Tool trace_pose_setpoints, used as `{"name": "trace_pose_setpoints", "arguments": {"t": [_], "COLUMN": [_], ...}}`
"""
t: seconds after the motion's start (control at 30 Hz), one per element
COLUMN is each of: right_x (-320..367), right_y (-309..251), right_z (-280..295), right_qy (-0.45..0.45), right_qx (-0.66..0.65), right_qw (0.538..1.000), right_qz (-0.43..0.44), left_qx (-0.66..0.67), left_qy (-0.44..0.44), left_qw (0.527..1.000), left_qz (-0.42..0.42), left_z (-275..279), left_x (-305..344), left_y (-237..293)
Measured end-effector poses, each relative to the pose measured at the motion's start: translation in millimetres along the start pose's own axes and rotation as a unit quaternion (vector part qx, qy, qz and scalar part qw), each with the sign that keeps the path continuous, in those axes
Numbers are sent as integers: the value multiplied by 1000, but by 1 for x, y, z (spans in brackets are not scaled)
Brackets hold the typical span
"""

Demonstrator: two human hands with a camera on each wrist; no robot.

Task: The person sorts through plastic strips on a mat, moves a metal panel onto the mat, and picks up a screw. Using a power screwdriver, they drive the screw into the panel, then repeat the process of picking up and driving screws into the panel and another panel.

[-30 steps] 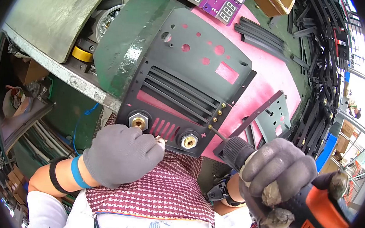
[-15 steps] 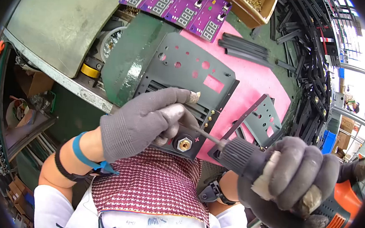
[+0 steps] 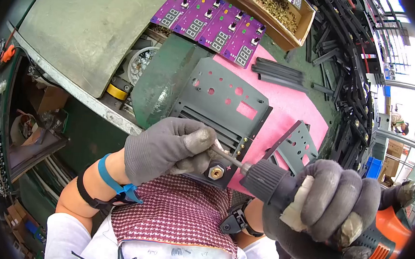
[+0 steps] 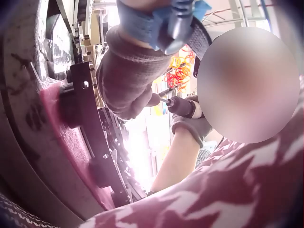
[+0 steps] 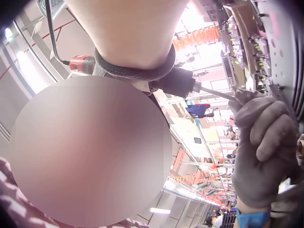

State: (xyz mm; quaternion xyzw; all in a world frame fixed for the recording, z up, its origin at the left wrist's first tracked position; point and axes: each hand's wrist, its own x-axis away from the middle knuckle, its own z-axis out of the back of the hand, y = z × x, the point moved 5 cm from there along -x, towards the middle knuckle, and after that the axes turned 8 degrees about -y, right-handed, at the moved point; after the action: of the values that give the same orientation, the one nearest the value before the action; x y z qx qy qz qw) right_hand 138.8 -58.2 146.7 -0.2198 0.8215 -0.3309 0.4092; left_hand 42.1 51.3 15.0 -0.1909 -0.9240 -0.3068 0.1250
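Note:
In the head view the right hand [image 3: 330, 207], gloved in grey, grips an orange and black power driver [image 3: 379, 240] whose chuck [image 3: 266, 180] points left. The gloved left hand [image 3: 169, 151] pinches the tip end of the driver's bit [image 3: 227, 157] between thumb and fingers; whether a small part is there too is hidden. Below and behind that hand lies a dark metal panel [image 3: 220, 86] with holes, slats, small brass studs and a brass terminal [image 3: 216, 172]. The right wrist view shows the left hand [image 5: 266, 147] with curled fingers at the bit [image 5: 216, 93].
Purple circuit boards [image 3: 208, 25] lie beyond the panel, beside a cardboard box [image 3: 270, 17] of small brass parts. A smaller holed panel [image 3: 298, 145] stands on the pink sheet [image 3: 311, 108]. Black strips [image 3: 278, 71] and a heap of dark brackets are at right.
The left hand has risen from the panel's lower edge to the bit and now pinches its tip. The driver has moved away from the brass studs. The head view has shifted.

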Motion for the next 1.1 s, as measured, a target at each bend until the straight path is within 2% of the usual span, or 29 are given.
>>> {"name": "trace_pose_setpoints", "arguments": {"t": [0.07,0.17,0.23,0.27,0.3,0.33,0.37,0.4,0.47,0.5,0.53,0.6,0.67,0.73,0.9,0.97,1.1], "right_x": [-1,-1,0,0,0,0,1,2,3,0,-1,0,2,4,3,4,3], "right_y": [1,1,-1,-1,-2,-3,-2,0,1,3,7,11,14,16,27,32,41], "right_z": [-1,0,2,0,0,2,3,5,13,18,17,18,17,19,31,32,32], "right_qy": [9,-25,-40,-39,-7,26,28,36,48,-21,-89,-72,-40,-6,-77,-77,-84], "right_qx": [-9,-1,21,21,40,58,58,59,62,53,43,52,71,90,76,76,81], "right_qw": [1000,1000,999,999,999,998,998,998,997,998,993,994,994,992,984,982,980], "right_qz": [-6,-6,24,21,23,26,25,10,-7,-33,-59,-67,-76,-83,-142,-152,-163], "left_qx": [-2,-22,-133,-130,-216,-296,-391,-391,-415,-373,-370,-353,-376,-334,-368,-383,-396], "left_qy": [-13,8,50,50,153,252,312,311,303,285,286,248,254,239,219,226,261], "left_qw": [1000,1000,989,990,955,892,853,853,857,880,881,901,890,911,902,895,880], "left_qz": [2,21,-34,-33,-135,-232,-150,-148,-27,-72,-71,-51,-35,-35,-57,0,15], "left_z": [-1,0,-4,-4,5,12,24,25,31,37,39,28,22,19,15,15,17], "left_x": [0,4,13,17,29,46,60,61,56,47,45,28,14,2,-4,-5,-2], "left_y": [0,-4,8,6,16,25,22,16,-3,-13,-15,-9,-11,-13,-3,0,-5]}}
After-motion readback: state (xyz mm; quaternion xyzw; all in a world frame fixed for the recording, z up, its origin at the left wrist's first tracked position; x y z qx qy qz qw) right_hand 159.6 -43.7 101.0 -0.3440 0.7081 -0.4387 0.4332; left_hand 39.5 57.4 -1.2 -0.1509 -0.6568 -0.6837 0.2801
